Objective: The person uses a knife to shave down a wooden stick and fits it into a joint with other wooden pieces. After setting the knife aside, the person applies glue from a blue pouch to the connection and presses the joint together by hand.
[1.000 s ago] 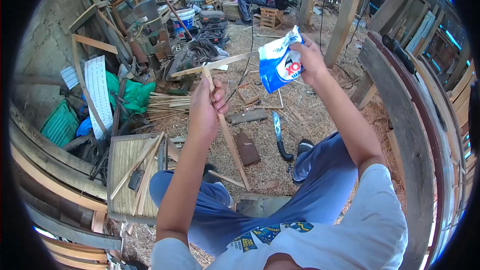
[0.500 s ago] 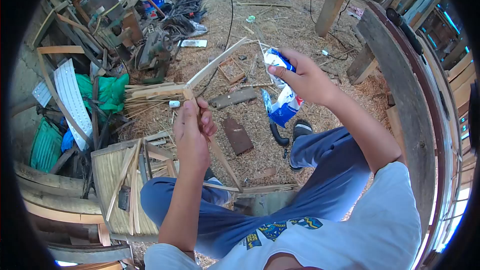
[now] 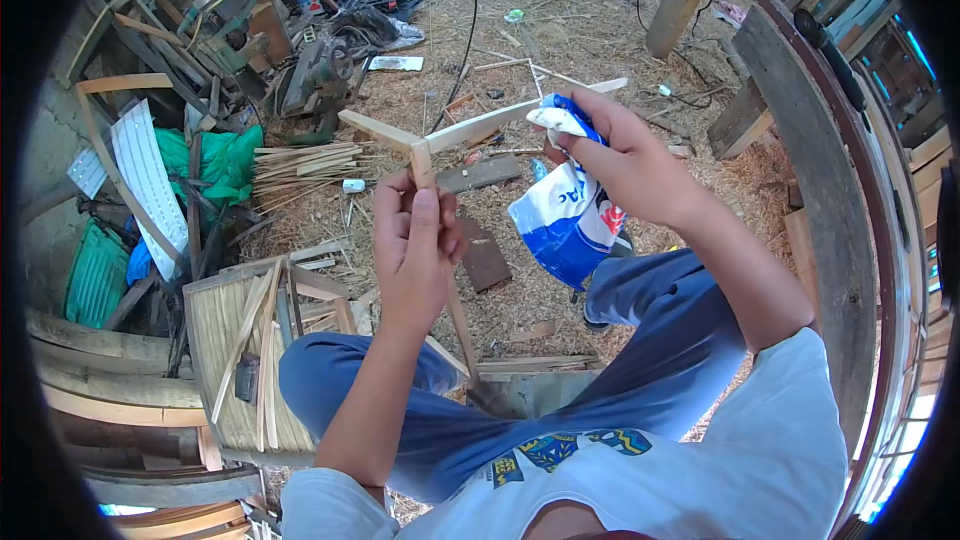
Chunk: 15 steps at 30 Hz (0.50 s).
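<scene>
My left hand (image 3: 415,245) is wrapped round one bar of a light wooden frame (image 3: 490,123), just below the joint where several strips meet. One strip runs from the joint up to the right, another short one to the left, and the held bar reaches down toward my knees. My right hand (image 3: 635,165) grips a crumpled blue and white plastic bag (image 3: 565,230), its top bunched between thumb and fingers. The bag hangs beside the frame's right-hand strip; whether it touches the wood I cannot tell.
Thin sticks (image 3: 310,168) lie bundled at left near a green sheet (image 3: 225,162). A slatted wooden panel (image 3: 215,370) with loose strips is beside my left knee. A brown board (image 3: 485,255) rests on the shavings. Wooden posts (image 3: 685,0) and a long beam (image 3: 820,170) stand right.
The wooden frame has turned in my left hand, which has shifted right; its long strip now points right. The bag in my right hand has swung and spread out lower.
</scene>
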{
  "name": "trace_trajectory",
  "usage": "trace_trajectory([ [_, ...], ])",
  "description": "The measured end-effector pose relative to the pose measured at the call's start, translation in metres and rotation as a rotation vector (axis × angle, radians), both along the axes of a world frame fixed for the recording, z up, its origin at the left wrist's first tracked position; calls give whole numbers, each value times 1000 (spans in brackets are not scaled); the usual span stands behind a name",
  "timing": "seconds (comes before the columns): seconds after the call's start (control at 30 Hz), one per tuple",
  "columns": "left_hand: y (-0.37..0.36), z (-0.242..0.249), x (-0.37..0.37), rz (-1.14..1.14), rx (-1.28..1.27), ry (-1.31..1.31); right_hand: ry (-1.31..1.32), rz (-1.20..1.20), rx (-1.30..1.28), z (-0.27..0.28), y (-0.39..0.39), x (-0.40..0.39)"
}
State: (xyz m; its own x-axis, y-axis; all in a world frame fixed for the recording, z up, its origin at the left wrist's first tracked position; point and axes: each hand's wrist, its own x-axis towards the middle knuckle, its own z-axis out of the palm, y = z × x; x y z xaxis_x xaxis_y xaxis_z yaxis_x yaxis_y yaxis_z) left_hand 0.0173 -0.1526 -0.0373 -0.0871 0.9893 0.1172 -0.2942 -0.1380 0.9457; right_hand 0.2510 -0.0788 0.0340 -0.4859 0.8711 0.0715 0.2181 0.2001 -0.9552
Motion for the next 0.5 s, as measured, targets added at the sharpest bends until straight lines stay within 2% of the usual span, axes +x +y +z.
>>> trace_trajectory([
  [0.07, 2, -9, 0, 39, 27, 38, 40, -1, -23, 0, -2, 1],
  [0.23, 0, -13, 0, 104, -1, 185, -68, 23, 50, -3, -8, 1],
  [0.33, -4, -13, 0, 7, -64, 102, -169, 12, 172, -6, -8, 0],
  [0.43, -6, -9, 2, -88, -25, 152, -253, 14, 241, -7, -7, -1],
  [0.5, -7, -10, 8, -36, 26, 244, -287, 9, 268, -9, -7, -1],
])
